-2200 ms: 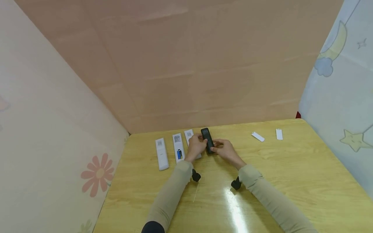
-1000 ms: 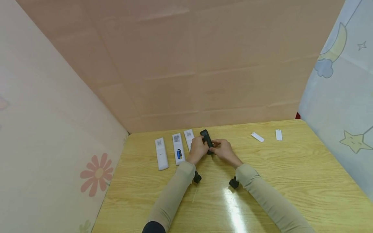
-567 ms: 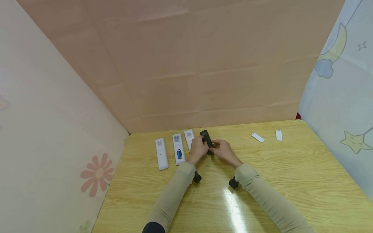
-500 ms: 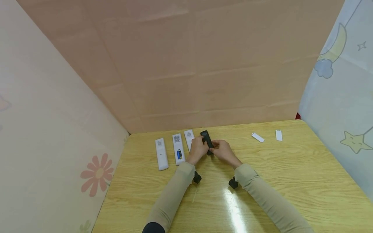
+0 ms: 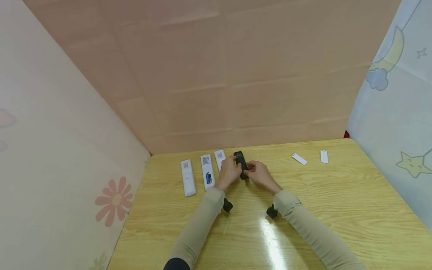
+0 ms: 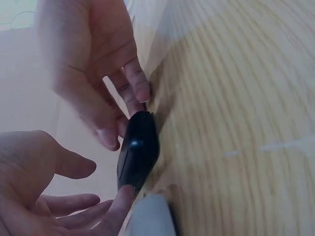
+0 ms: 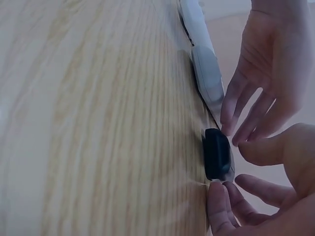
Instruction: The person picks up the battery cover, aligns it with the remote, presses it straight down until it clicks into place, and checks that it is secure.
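Observation:
A black remote control [image 5: 240,165] lies at the back middle of the table, slightly slanted. My left hand [image 5: 230,172] holds its left side, with the fingers bent and the thumb over its top. At its right side, near the close end, my right hand [image 5: 260,175] grips the edge with thumb and fingertips. The left wrist view shows the remote's dark end [image 6: 138,150] between both hands, close to the wood. Just left lie three white remotes; the middle white remote [image 5: 207,172] has a blue battery showing. My left hand partly covers the nearest white remote [image 5: 219,158].
The leftmost white remote [image 5: 188,178] lies apart from the others. Two small white battery covers, one slanted cover [image 5: 299,159] and one straighter cover [image 5: 324,156], lie at the right back. Fabric-covered walls enclose the table [image 5: 320,210] at back and sides.
Compared with about two seconds ago, my left hand sits a little nearer the black remote's close end. Over the last half second the hands barely shift; the other things lie as before.

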The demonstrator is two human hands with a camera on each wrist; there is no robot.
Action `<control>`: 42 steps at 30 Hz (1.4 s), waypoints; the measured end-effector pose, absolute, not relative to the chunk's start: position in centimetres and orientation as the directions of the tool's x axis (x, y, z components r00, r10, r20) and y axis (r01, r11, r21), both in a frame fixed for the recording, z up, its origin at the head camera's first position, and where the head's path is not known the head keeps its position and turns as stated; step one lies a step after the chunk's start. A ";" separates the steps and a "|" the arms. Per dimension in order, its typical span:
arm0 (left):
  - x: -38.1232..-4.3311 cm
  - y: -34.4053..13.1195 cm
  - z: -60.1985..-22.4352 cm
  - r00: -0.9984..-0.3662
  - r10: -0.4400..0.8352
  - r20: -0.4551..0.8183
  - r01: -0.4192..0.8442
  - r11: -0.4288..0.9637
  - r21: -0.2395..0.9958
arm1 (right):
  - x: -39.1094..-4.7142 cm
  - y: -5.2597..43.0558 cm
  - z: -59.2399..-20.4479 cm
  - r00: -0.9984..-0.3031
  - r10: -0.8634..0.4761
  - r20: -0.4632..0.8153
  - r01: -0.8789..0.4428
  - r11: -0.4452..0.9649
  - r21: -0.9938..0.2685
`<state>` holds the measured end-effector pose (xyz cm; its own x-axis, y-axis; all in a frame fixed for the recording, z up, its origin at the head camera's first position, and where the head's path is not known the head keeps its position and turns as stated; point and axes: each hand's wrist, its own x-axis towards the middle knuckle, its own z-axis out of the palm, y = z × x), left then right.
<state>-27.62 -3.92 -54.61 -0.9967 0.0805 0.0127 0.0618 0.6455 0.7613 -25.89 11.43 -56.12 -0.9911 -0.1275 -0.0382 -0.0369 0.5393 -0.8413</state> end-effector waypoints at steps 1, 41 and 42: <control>-27.6 -4.1 -54.5 -0.996 0.084 0.009 0.060 0.631 0.773 | -25.9 11.5 -56.1 -0.991 -0.128 -0.038 -0.037 0.538 -0.842; -28.0 -11.3 -54.4 -0.990 -0.036 0.137 0.083 0.639 0.765 | -25.7 18.9 -54.3 -0.995 -0.062 0.078 -0.099 0.537 -0.838; -28.0 -11.5 -54.5 -0.990 -0.046 0.134 0.072 0.653 0.754 | -25.6 19.0 -54.3 -0.995 -0.064 0.080 -0.102 0.545 -0.832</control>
